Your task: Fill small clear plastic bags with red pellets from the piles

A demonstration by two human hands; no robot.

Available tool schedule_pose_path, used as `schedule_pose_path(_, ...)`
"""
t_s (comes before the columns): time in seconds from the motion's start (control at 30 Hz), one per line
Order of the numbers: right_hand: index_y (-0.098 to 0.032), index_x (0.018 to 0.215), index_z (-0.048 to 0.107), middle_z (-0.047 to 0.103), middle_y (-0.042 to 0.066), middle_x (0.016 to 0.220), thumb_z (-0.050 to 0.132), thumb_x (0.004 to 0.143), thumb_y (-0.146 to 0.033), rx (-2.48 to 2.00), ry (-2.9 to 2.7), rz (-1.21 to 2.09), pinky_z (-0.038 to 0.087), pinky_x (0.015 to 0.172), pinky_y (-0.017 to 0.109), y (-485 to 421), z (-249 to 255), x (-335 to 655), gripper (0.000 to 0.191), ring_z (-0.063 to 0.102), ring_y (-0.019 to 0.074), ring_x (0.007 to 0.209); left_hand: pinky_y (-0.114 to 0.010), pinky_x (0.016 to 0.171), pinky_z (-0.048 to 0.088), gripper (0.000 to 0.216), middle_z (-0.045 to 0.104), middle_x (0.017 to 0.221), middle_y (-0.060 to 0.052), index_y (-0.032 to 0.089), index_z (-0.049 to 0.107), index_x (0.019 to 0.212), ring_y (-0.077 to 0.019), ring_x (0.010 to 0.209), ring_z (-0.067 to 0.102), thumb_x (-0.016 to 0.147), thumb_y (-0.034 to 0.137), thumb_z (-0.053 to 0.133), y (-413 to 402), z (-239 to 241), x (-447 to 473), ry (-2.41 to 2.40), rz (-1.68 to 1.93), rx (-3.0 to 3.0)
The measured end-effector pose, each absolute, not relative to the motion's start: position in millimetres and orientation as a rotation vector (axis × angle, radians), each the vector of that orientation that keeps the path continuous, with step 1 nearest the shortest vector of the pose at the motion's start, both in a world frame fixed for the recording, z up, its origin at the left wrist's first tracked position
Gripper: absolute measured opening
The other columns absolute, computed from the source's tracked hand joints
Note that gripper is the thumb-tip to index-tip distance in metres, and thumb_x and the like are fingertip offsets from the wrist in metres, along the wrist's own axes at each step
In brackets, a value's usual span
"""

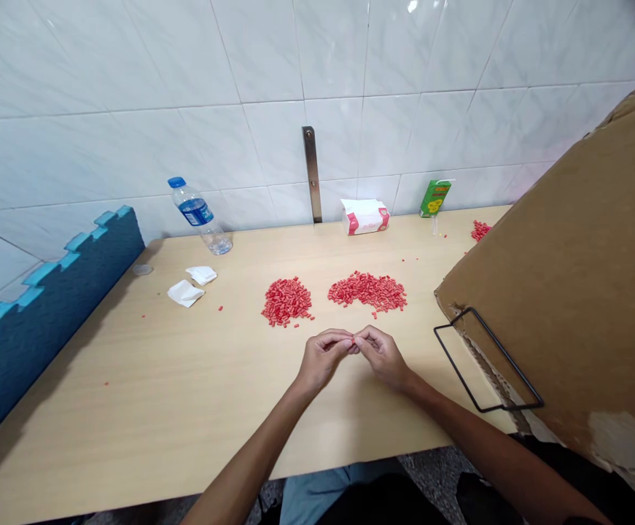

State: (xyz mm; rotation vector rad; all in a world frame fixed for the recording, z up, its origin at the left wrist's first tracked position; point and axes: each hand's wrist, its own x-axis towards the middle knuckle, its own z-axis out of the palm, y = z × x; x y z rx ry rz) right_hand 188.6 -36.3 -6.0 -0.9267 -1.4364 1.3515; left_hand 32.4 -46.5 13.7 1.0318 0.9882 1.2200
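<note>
1. A white glazed tile wall (273, 58) is rising behind a light wood-grain table (131, 415), with a steel bracket (311, 175) running down it.
2. A large brown corrugated cardboard sheet (558, 255) is leaning in on the right, a thin black wire frame (475, 364) lying against its lower edge.
3. A dark blue foam mat (60, 306) with an interlocking edge is standing along the left side.
4. A clear plastic water bottle (197, 219) with a blue cap is lying near the wall; its blue label is unreadable. So is the writing on a white-and-pink tissue box (365, 216) and a green carton (435, 198).
5. Two heaps of small red pellets (287, 301) are lying just ahead of the hands, the second (368, 292) beside the first.
6. The left hand (322, 357) and right hand (383, 357) are closing together, their fingertips pinching a tiny red piece (355, 341) above the table, so this step is calling for a steady, careful grip.
</note>
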Motion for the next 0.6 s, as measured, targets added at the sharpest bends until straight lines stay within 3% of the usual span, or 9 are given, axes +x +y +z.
schedule_pose_path(0.6, -0.02, 0.078, 0.06, 0.065, 0.004, 0.072, 0.057, 0.089, -0.043, -0.883, -1.396, 1.363, 0.052, 0.069, 0.033, -33.0, -10.5, 185.5, 0.026, 0.063, 0.017, 0.07, -0.034, 0.073, 0.057, 0.017, 0.073, 0.084, -0.009, 0.019, 0.077, 0.071, -0.0209, 0.078, 0.067, 0.063, 0.034, 0.081, -44.5, 16.9, 32.8, 1.044, 1.229, 1.083)
